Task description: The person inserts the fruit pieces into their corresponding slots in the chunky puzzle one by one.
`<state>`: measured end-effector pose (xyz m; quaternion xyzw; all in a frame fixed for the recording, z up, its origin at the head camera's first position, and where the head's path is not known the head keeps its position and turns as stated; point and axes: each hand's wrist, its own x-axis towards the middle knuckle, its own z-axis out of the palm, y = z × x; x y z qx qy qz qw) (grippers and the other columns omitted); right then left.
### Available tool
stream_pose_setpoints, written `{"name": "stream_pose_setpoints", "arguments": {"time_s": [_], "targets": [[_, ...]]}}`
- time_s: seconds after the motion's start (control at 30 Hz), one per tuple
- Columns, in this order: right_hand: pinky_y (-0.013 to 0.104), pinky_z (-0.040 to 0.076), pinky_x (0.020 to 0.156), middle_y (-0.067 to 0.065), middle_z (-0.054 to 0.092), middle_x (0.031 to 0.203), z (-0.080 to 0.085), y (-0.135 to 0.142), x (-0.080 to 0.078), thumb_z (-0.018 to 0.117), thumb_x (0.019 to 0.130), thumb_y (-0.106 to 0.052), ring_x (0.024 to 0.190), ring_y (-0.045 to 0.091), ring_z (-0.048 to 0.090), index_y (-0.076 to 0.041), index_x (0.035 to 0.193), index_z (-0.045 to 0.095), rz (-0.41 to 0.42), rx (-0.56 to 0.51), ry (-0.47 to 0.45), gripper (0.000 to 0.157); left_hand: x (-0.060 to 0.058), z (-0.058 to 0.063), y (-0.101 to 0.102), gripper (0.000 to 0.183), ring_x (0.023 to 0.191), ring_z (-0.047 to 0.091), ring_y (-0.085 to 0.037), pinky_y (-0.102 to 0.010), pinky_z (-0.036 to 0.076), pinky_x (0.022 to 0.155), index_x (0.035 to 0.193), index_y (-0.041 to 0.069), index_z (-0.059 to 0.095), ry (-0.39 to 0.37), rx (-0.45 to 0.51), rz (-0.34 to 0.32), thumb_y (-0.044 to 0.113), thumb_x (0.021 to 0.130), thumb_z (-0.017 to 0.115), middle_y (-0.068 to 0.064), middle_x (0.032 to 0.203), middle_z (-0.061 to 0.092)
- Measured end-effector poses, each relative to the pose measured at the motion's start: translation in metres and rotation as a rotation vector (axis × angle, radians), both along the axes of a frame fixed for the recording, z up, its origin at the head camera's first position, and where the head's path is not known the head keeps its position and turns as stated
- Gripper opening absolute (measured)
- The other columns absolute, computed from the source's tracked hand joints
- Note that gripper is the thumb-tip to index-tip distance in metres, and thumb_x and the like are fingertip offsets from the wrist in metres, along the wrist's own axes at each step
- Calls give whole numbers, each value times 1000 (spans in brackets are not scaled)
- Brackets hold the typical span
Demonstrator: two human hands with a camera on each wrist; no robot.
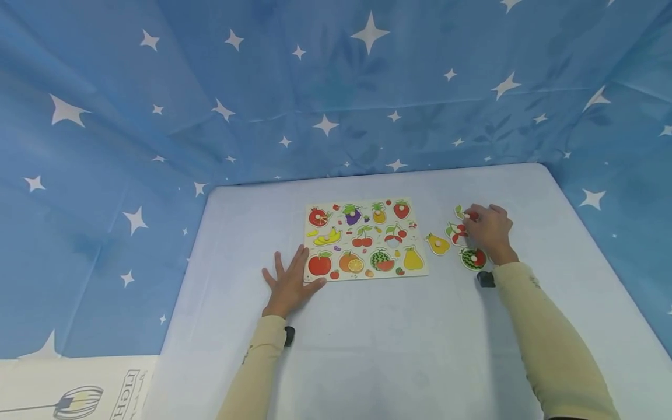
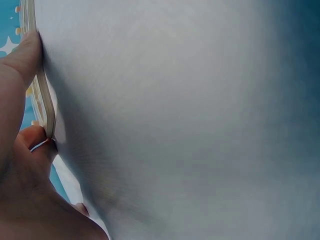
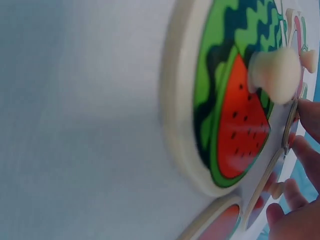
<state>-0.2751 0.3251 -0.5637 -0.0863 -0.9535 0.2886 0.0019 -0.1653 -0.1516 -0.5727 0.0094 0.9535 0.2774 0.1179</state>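
My left hand (image 1: 289, 286) lies with its fingers spread at the near left corner of a fruit puzzle board (image 1: 373, 277), touching the edge. In the left wrist view, the thumb and fingers (image 2: 30, 55) meet the board's side. At the right, my right hand (image 1: 490, 230) pinches a red fruit puzzle piece (image 1: 459, 212) with a green leaf, partly covered by the fingers. Just below that hand are another red fruit piece (image 1: 455, 230) with leaves and a watermelon piece (image 1: 471, 260), whose white knob (image 3: 277, 75) stands out in the right wrist view.
A pear piece (image 1: 437, 244) lies between the board and the watermelon piece. White cloth covers the table (image 1: 378, 350). Blue star-patterned fabric (image 1: 336, 87) hangs behind and at both sides. A printed panel (image 1: 31, 391) is at the lower left.
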Motion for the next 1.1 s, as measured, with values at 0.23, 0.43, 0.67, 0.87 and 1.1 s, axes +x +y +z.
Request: {"name": "stream_pose_setpoints", "arguments": {"time_s": [0.23,0.43,0.67,0.87,1.1], "targets": [[75,15,117,32,67,125,-7,1,-3,62,105,-10,152,54,25,7,126,69,-33,-20,60,28,1,2,1,96,160,-12,-49,-77,-16,116,172,18,25,2,-6,2,45,97,79,-1,179,16],[72,16,118,30,65,130,-6,0,-2,64,105,-9,149,51,30,8,132,68,-58,-54,65,32,0,-1,1,98,160,-13,-48,-77,-17,116,173,20,24,0,-1,5,46,96,79,0,179,15],[70,24,118,30,55,142,-2,-4,-1,61,108,-14,151,50,25,4,140,66,-113,-129,25,37,0,0,-2,98,160,-15,-47,-76,-19,116,173,20,23,-5,3,8,48,96,79,1,180,14],[73,22,116,31,58,144,2,-11,0,67,106,-12,148,51,32,6,125,72,-44,-122,126,27,1,-1,-4,98,160,-13,-49,-77,-17,116,172,19,26,11,8,3,49,96,79,-1,180,15],[83,18,111,34,60,142,0,-13,2,74,100,-6,142,58,38,8,101,72,68,-106,290,14,2,2,0,97,160,-12,-49,-77,-17,116,172,17,26,20,20,-1,46,96,79,-2,179,17]]}}
